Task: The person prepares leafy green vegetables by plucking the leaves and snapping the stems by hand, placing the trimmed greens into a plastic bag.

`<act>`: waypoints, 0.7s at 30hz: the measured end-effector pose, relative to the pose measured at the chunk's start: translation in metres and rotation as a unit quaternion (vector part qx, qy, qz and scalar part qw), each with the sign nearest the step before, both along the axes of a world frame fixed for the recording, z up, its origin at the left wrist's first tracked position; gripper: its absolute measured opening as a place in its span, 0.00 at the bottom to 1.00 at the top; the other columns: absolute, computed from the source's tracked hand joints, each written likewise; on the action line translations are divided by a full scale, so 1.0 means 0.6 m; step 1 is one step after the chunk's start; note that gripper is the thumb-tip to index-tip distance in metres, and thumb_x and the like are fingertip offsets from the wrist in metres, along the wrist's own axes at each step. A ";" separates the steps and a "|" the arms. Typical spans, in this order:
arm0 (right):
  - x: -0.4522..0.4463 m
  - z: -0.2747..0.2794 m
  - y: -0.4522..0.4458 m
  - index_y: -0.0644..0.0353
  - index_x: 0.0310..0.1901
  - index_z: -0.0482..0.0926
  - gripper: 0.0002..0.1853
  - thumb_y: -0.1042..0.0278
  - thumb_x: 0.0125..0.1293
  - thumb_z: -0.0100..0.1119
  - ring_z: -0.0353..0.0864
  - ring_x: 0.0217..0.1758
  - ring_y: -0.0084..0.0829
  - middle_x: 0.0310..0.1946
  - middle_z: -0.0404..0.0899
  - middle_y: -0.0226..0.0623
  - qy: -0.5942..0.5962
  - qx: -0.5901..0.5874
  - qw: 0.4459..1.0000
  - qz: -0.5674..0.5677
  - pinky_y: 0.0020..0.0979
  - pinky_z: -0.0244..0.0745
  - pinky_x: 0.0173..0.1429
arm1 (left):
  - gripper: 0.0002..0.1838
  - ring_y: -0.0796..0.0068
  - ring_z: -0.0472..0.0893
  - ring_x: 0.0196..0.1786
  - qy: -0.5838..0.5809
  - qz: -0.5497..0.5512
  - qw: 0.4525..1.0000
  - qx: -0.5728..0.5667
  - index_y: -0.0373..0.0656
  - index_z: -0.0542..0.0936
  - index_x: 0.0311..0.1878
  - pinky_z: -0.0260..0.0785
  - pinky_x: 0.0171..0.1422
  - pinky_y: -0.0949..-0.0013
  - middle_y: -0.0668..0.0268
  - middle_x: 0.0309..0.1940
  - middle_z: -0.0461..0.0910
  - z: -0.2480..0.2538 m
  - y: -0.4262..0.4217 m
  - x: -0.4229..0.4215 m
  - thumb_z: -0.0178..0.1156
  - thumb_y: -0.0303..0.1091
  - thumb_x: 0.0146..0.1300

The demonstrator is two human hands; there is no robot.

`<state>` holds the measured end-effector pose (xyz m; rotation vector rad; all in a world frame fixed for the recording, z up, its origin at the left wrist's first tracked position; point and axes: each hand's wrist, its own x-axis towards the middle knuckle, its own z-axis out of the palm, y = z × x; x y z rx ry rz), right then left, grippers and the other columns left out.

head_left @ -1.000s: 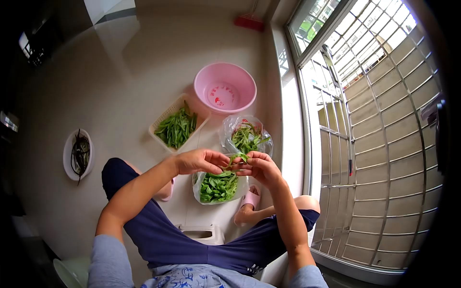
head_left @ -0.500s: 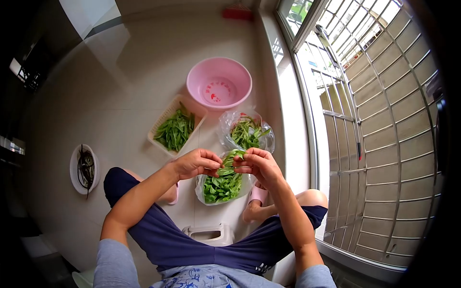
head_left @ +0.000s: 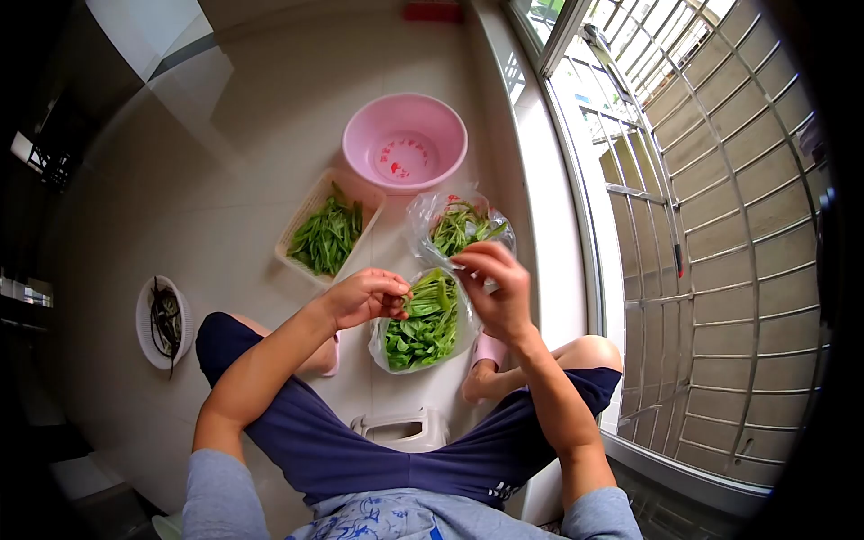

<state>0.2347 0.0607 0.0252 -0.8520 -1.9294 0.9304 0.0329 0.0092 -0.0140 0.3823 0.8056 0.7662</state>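
Note:
My left hand (head_left: pixel 371 297) is closed in a pinch at the left edge of a clear plastic bag of leafy greens (head_left: pixel 423 331); what its fingertips hold, if anything, is too small to make out. My right hand (head_left: pixel 499 292) is over the right side of that bag, its fingers blurred by motion and bent toward a second clear bag of green stems (head_left: pixel 461 227). Whether it holds anything does not show. Left of the bags, a cream rectangular basket (head_left: pixel 290 236) contains long green leaves (head_left: pixel 326 236).
A pink basin (head_left: pixel 405 144) stands beyond the bags. On the floor at far left is a white round basket (head_left: pixel 184 328) with dark, thin, long pieces. A pale plastic stool (head_left: pixel 423 430) shows between my legs. Window and metal bars (head_left: pixel 711 270) line the right side.
My hands were close together above the greens with a green leaf between them. The right hand has moved right and slightly up; the left has shifted slightly left and down.

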 end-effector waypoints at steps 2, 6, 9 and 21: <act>-0.019 -0.018 -0.015 0.61 0.31 0.75 0.09 0.80 0.44 0.56 0.72 0.30 0.33 0.29 0.71 0.38 -0.049 0.095 0.993 0.050 0.28 0.69 0.32 | 0.04 0.80 0.70 0.22 0.012 -0.003 1.000 -0.005 0.37 0.72 0.29 0.69 0.40 0.69 0.70 0.19 0.69 0.001 -0.001 0.005 0.52 0.28 0.51; -0.030 -0.043 -0.021 0.60 0.28 0.74 0.08 0.79 0.43 0.54 0.71 0.31 0.35 0.25 0.70 0.36 -0.113 0.137 0.979 0.098 0.31 0.68 0.34 | 0.04 0.81 0.70 0.23 0.016 -0.010 1.000 -0.010 0.38 0.72 0.29 0.69 0.39 0.70 0.70 0.19 0.70 -0.003 -0.002 0.011 0.53 0.28 0.52; -0.032 -0.038 -0.022 0.61 0.26 0.75 0.05 0.79 0.43 0.53 0.72 0.28 0.37 0.23 0.71 0.38 -0.097 0.092 0.986 0.100 0.32 0.68 0.32 | 0.04 0.81 0.71 0.23 0.019 -0.021 1.000 -0.009 0.39 0.72 0.29 0.69 0.39 0.71 0.71 0.20 0.70 -0.005 0.001 0.013 0.53 0.28 0.52; 0.035 -0.014 0.041 0.67 0.31 0.75 0.06 0.74 0.51 0.53 0.67 0.20 0.15 0.19 0.73 0.30 0.201 -0.347 0.916 -0.023 0.15 0.62 0.24 | 0.06 0.77 0.74 0.31 0.019 -0.022 0.997 0.066 0.36 0.72 0.34 0.67 0.42 0.73 0.65 0.30 0.74 -0.009 0.025 0.026 0.52 0.27 0.53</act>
